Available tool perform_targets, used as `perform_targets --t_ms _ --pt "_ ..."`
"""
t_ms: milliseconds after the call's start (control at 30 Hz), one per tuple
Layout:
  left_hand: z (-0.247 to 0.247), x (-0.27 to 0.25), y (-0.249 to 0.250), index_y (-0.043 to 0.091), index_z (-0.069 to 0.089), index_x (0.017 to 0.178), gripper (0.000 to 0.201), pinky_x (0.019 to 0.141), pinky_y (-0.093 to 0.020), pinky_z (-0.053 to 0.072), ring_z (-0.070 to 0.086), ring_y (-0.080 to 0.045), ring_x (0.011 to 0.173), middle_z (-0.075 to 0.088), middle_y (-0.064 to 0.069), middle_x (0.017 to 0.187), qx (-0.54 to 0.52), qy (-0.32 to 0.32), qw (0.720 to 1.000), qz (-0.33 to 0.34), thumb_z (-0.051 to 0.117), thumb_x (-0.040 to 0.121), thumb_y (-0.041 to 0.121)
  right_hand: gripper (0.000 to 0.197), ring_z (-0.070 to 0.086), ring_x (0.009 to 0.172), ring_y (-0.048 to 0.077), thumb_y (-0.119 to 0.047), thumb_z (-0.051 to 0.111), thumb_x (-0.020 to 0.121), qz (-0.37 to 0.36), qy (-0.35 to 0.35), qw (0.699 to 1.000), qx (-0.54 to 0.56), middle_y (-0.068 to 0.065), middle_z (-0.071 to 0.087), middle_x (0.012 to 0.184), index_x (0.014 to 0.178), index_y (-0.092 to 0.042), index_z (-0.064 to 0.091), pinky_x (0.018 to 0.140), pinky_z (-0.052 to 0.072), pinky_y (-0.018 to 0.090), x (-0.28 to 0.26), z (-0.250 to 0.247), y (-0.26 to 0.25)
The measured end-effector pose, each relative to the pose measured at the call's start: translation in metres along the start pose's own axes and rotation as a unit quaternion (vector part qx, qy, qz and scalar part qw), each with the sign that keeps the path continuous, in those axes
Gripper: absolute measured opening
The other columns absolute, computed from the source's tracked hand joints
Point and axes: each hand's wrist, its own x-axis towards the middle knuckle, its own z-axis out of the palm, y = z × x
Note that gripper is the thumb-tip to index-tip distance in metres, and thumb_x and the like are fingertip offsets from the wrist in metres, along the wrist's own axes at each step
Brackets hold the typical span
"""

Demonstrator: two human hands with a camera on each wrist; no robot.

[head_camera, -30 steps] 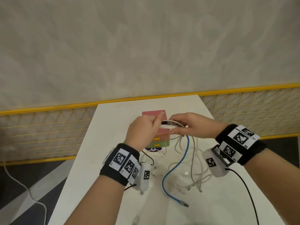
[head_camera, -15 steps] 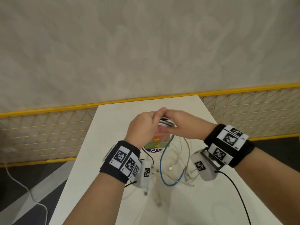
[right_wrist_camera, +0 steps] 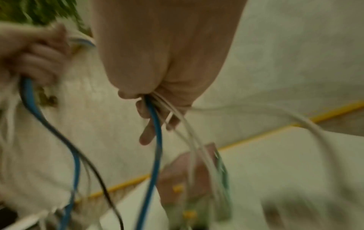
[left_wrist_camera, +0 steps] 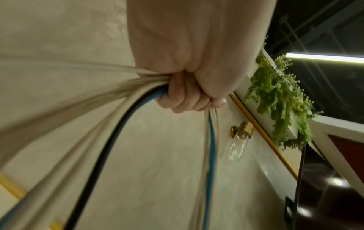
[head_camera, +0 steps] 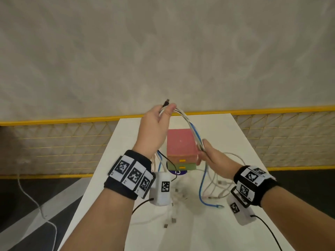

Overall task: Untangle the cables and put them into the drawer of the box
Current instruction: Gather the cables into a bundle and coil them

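A bundle of cables (head_camera: 188,124), white with one blue and one black, arcs between my two hands above the table. My left hand (head_camera: 164,110) is raised high and grips one end, a dark plug poking out above the fingers; the left wrist view shows the fingers (left_wrist_camera: 183,99) curled round the cables (left_wrist_camera: 110,112). My right hand (head_camera: 204,151) is lower, beside the box, and pinches the cables (right_wrist_camera: 155,124) too. Loose ends with the blue cable (head_camera: 203,187) trail onto the table. The small drawer box (head_camera: 181,142), pink over green with yellow handles, stands behind with its drawers closed.
The white table (head_camera: 235,232) is narrow; its left edge runs by my left forearm, with dark floor beyond. A yellow mesh fence (head_camera: 54,142) and a pale wall stand behind it. Black wrist-camera leads hang from both wrists. Plugs (head_camera: 170,221) lie near the front.
My left hand has risen and moved away from the right, drawing the cable bundle into a long arc. The box, hidden behind the hands before, now shows. Loose ends have shifted on the table.
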Motion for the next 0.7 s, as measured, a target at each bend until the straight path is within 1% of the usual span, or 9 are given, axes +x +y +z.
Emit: perform_targets --t_ms 67,133,200,267,367,433,533,633,700 --pt "-0.004 0.003 0.005 0.029 0.058 0.071 0.029 0.049 -0.023 0.026 0.031 -0.006 0.051 0.035 0.005 0.058 -0.013 0.013 1.0 0.007 0.053 0.096 0.042 0.003 0.059 0.088 0.024 -0.024 0.03 0.101 0.034 -0.025 0.998 -0.049 0.011 0.061 0.096 0.101 -0.021 0.03 0.079 0.046 0.034 -0.01 0.013 0.023" --pt "-0.003 -0.001 0.008 0.03 0.057 0.07 0.029 0.05 -0.024 0.025 0.031 -0.006 0.053 0.034 0.001 0.06 -0.01 0.007 1.0 0.011 0.053 0.096 0.042 0.005 0.06 0.096 0.032 -0.027 0.031 0.1 0.081 -0.032 0.994 -0.061 0.019 0.062 0.102 0.099 -0.023 0.03 0.085 0.048 0.038 -0.015 0.022 0.042" --pt "0.0 -0.004 0.009 0.029 0.053 0.067 0.032 0.049 -0.022 0.024 0.028 -0.006 0.051 0.031 0.005 0.058 -0.022 0.011 1.0 0.003 0.053 0.096 0.042 0.008 0.06 0.09 0.032 -0.028 0.033 0.099 0.112 -0.023 0.992 -0.045 0.018 0.06 0.095 0.091 -0.026 0.031 0.084 0.047 0.044 -0.017 0.025 0.053" --pt "0.001 -0.006 0.009 0.029 0.048 0.063 0.036 0.046 -0.019 0.021 0.025 -0.005 0.048 0.025 0.013 0.053 -0.034 0.02 0.999 -0.004 0.053 0.096 0.04 0.012 0.046 0.077 0.023 -0.02 0.034 0.099 0.115 -0.038 0.992 -0.038 0.011 0.047 0.085 0.088 -0.021 0.034 0.077 0.044 0.043 -0.02 0.024 0.064" --pt "0.004 -0.006 0.013 0.029 0.043 0.06 0.039 0.045 -0.02 0.02 0.022 -0.005 0.048 0.022 0.014 0.051 -0.054 0.024 0.998 0.002 0.054 0.096 0.04 0.011 0.039 0.074 0.017 -0.017 0.035 0.1 0.162 -0.06 0.984 -0.04 0.005 0.042 0.084 0.097 -0.008 0.041 0.072 0.038 0.028 -0.03 0.026 0.076" --pt "0.007 -0.006 0.015 0.024 0.044 0.061 0.039 0.044 -0.021 0.019 0.022 -0.006 0.048 0.022 0.013 0.052 -0.055 0.021 0.998 0.005 0.055 0.095 0.04 0.012 0.037 0.071 0.013 -0.019 0.037 0.101 0.183 -0.064 0.979 -0.061 -0.001 0.039 0.084 0.096 -0.009 0.041 0.071 0.037 0.02 -0.036 0.029 0.086" --pt "0.011 -0.007 0.017 0.02 0.047 0.066 0.037 0.043 -0.021 0.019 0.021 -0.006 0.046 0.021 0.013 0.049 -0.055 0.02 0.998 0.004 0.055 0.095 0.04 0.021 0.045 0.092 0.019 -0.03 0.042 0.099 0.227 -0.048 0.962 -0.147 0.003 0.038 0.104 0.1 -0.01 0.048 0.092 0.043 0.032 -0.041 0.038 0.101" --pt "0.013 -0.008 0.024 0.019 0.05 0.07 0.033 0.043 -0.021 0.02 0.022 -0.006 0.046 0.023 0.013 0.049 -0.069 0.022 0.997 0.012 0.054 0.096 0.039 0.039 0.042 0.115 0.026 -0.044 0.043 0.095 0.298 -0.074 0.898 -0.316 0.007 0.037 0.123 0.121 -0.015 0.047 0.094 0.043 0.037 -0.049 0.041 0.104" --pt "0.011 -0.007 0.03 0.019 0.052 0.072 0.031 0.045 -0.02 0.022 0.024 -0.005 0.049 0.025 0.013 0.054 -0.081 0.034 0.996 0.026 0.054 0.097 0.037 0.044 0.046 0.114 0.029 -0.041 0.045 0.095 0.327 -0.102 0.894 -0.29 0.012 0.037 0.129 0.131 -0.018 0.038 0.092 0.045 0.038 -0.052 0.041 0.103"
